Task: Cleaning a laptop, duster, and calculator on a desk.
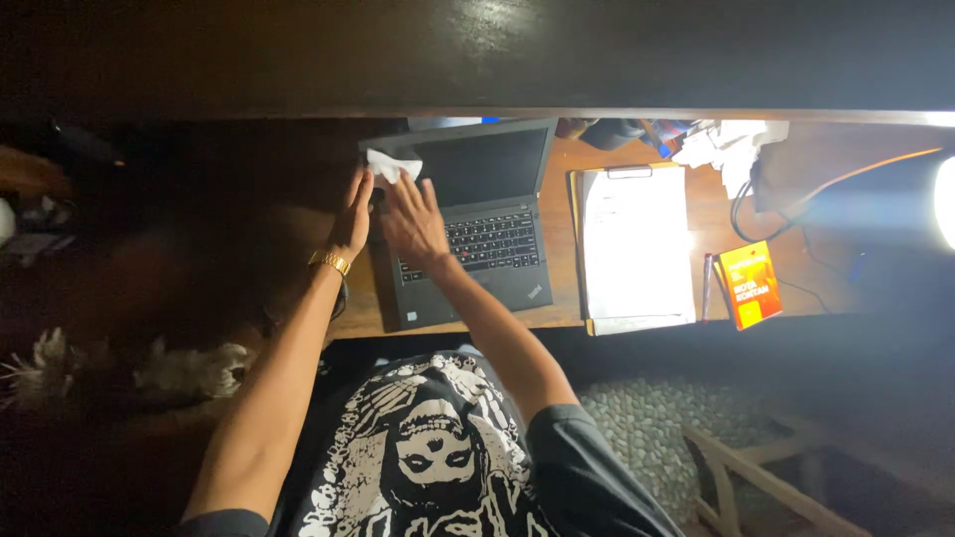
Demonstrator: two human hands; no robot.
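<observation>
Surface: a brown wooden desk (637,333), smooth, lit hard from a lamp (945,199) at the right; the room to the left is dark. A pebbled floor covering (637,418) lies near right. An open black laptop (477,229), matte, stands centre. The right hand (413,224) presses a crumpled white tissue (391,164) against the screen's far-left corner, fingers spread flat. The left hand (351,217), with a gold wristwatch (329,262), rests open against the laptop's left edge. A clipboard with white paper (637,249) lies right of the laptop, an orange booklet (751,283) beyond.
</observation>
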